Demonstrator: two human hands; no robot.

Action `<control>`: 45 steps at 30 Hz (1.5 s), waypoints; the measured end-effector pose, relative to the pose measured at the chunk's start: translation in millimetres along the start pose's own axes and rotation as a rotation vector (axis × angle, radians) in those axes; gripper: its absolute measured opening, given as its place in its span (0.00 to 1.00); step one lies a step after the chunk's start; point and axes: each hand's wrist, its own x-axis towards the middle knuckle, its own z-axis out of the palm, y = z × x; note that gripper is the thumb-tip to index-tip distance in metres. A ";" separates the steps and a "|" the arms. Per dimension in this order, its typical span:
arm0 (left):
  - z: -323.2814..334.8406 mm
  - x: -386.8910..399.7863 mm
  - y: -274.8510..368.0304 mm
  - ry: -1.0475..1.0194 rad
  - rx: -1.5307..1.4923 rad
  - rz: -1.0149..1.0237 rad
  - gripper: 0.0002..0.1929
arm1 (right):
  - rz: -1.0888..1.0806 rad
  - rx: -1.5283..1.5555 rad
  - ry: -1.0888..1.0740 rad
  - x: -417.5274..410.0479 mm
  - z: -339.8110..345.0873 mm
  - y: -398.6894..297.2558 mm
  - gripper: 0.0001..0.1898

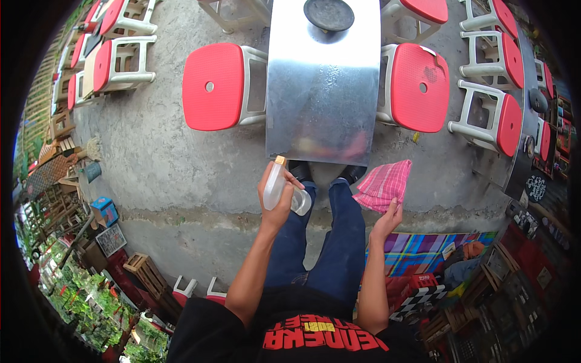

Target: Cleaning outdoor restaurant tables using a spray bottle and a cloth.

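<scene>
My left hand (pixel 278 206) grips a clear plastic spray bottle (pixel 300 202) with a white trigger head and a yellow-orange nozzle, held at the near left corner of a metal-topped table (pixel 317 113). A pink checked cloth (pixel 385 185) hangs from the fingers of my right hand (pixel 388 218), to the right of the table's near edge and apart from it. Wet drops show on the tabletop towards its middle. A dark round dish (pixel 329 14), perhaps an ashtray, stands at the far part of the table.
A red-topped plastic stool (pixel 212 86) stands left of the table and another red-topped stool (pixel 420 88) right of it. More stools line both sides. A wooden crate (pixel 145 274) lies at lower left, a plaid mat (pixel 408 249) at lower right. Concrete floor surrounds my feet.
</scene>
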 end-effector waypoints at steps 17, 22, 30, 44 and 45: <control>-26.6 -14.5 19.6 0.154 0.096 0.238 0.15 | -0.076 0.053 -0.038 18.4 -23.3 -9.2 0.18; -23.7 -28.7 16.6 0.118 0.064 0.220 0.15 | -0.039 0.004 -0.060 9.0 -36.0 1.8 0.18; -21.4 -38.7 14.2 0.147 0.036 0.206 0.17 | -0.052 0.006 -0.093 5.7 -37.0 -8.8 0.18; -48.4 -39.7 4.7 0.239 0.105 0.218 0.16 | -0.116 -0.004 -0.175 32.2 -28.4 -2.6 0.18; -53.6 -39.1 6.1 0.248 0.099 0.217 0.16 | -0.112 -0.004 -0.174 30.6 -26.3 -1.8 0.18</control>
